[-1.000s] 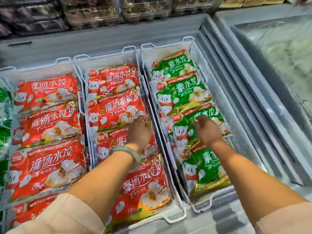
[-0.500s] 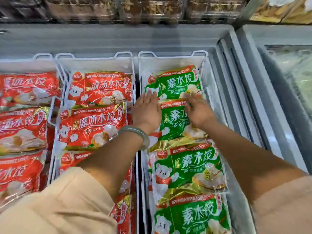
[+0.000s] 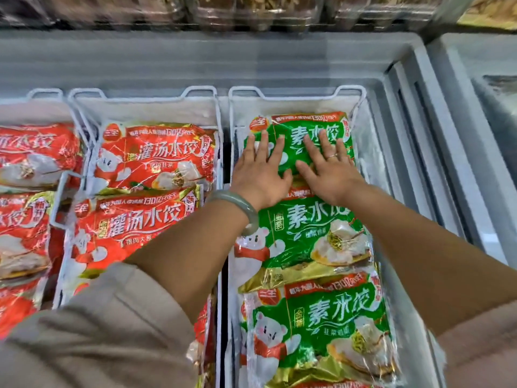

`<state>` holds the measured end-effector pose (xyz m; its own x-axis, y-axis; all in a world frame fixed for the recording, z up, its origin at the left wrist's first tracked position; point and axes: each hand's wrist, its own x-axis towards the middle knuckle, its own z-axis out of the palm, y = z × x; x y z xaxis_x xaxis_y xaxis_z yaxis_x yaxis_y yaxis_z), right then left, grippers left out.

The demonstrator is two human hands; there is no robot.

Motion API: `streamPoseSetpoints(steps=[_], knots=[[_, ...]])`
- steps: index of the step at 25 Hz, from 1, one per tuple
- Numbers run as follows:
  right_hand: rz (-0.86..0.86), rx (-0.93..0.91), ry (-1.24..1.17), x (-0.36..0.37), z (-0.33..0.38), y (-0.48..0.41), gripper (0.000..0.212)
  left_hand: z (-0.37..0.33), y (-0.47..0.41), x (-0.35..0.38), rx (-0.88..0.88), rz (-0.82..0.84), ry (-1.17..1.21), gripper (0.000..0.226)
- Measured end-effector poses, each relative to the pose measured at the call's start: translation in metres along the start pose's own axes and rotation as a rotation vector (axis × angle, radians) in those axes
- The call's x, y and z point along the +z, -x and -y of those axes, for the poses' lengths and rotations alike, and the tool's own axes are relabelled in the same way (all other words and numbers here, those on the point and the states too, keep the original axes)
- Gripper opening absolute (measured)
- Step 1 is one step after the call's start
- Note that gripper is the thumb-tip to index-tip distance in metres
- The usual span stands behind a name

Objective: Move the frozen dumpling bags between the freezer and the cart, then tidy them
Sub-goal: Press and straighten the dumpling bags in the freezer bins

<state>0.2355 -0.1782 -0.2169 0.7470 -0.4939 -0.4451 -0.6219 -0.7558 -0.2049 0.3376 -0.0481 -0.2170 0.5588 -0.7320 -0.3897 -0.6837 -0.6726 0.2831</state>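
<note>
Hands flat on green bag, wire basket

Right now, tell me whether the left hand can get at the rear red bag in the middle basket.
Probably yes. The left hand rests flat on the rear green bag, holding nothing; the rear red bag lies uncovered one basket over, with only wire rims between.

The freezer is carrying wire baskets; green dumpling bags are lying at three o'clock, red bags at nine.

Green dumpling bags; red dumpling bags.
</note>
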Motion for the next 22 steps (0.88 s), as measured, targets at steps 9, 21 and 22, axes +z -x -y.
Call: streamPoseSetpoints(steps=[9,21,22], knots=[[-0.023,0.042,-0.12,0.004,0.008,-0.018,0.057,0.002,-0.014,-0.002,-0.055,-0.018,0.027,0.071],[-0.437,-0.026,-0.184,0.049,-0.006,0.076,0.059,-0.033,0.081,0.047,-0.066,-0.278,0.132,0.063],[-0.407,-0.038,-0.149,0.057,-0.007,0.087,0.06,-0.037,0.094,0.056,-0.094,-0.278,0.142,0.063]])
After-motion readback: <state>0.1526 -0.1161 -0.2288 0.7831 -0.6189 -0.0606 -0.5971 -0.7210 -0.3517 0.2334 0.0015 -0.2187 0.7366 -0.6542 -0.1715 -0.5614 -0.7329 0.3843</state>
